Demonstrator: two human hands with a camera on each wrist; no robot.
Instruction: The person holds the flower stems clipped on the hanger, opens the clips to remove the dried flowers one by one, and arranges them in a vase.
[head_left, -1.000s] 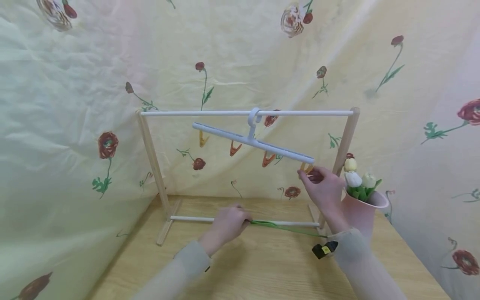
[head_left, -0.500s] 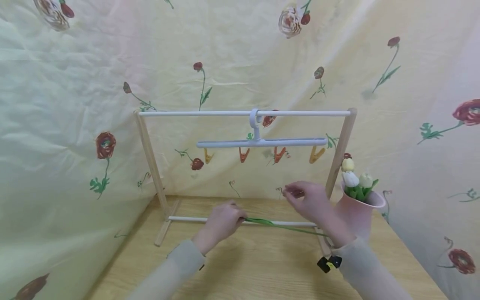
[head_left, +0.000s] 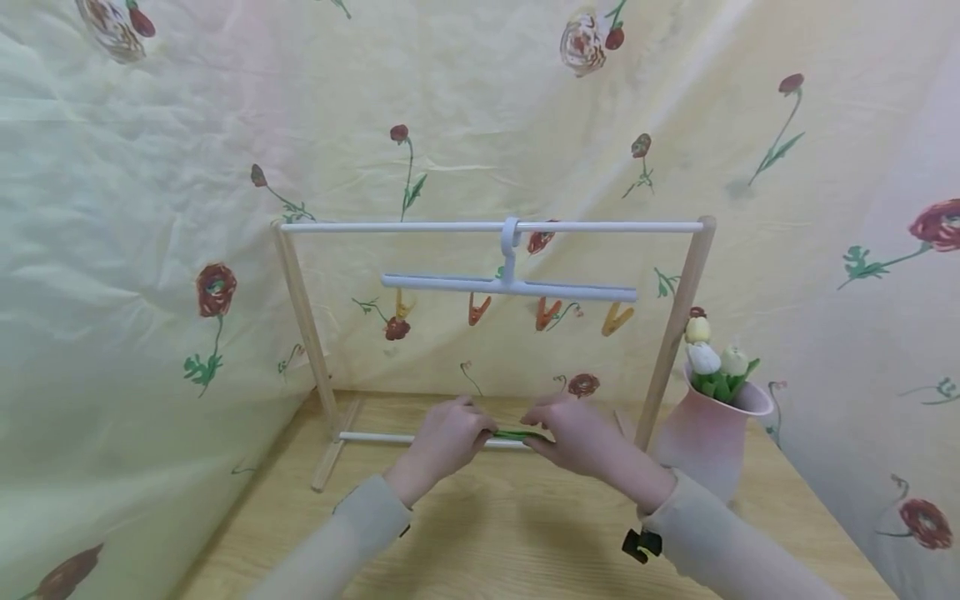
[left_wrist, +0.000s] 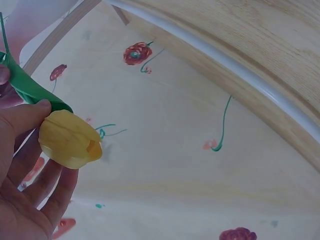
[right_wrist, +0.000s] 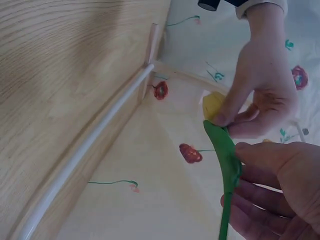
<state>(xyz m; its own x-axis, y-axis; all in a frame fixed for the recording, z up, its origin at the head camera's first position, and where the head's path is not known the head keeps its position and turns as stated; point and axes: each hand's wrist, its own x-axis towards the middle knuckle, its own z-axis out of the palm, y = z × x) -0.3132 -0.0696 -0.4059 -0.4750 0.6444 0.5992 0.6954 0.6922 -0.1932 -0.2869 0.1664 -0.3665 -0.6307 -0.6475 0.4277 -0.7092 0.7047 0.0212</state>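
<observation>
In the left wrist view, an artificial tulip [left_wrist: 70, 137] has a yellow bloom and a green leafy stem. My left hand [head_left: 447, 437] pinches it at the base of the bloom, other fingers spread below. My right hand [head_left: 581, 435] is at the leafy part of the stem [right_wrist: 223, 155], with thumb and fingers on it. The head view shows only a short green length between the hands; the bloom is hidden there behind my left hand. Above both hands, a pale blue hanger [head_left: 450, 284] hangs from the rack's top bar [head_left: 360, 227].
Several orange and yellow clips [head_left: 478, 310] dangle from the hanger. The rack's wooden posts [head_left: 306, 325] stand on the table [head_left: 450, 550], joined low down by a white bar [head_left: 375, 437]. A pink vase [head_left: 705, 433] of white tulips [head_left: 705, 358] is at right. Flowered cloth [head_left: 480, 100] surrounds the table.
My right hand let go of the rightmost yellow clip and came down and left to the tulip's stem. The hanger swung from a steep tilt to nearly level. My left hand kept its hold.
</observation>
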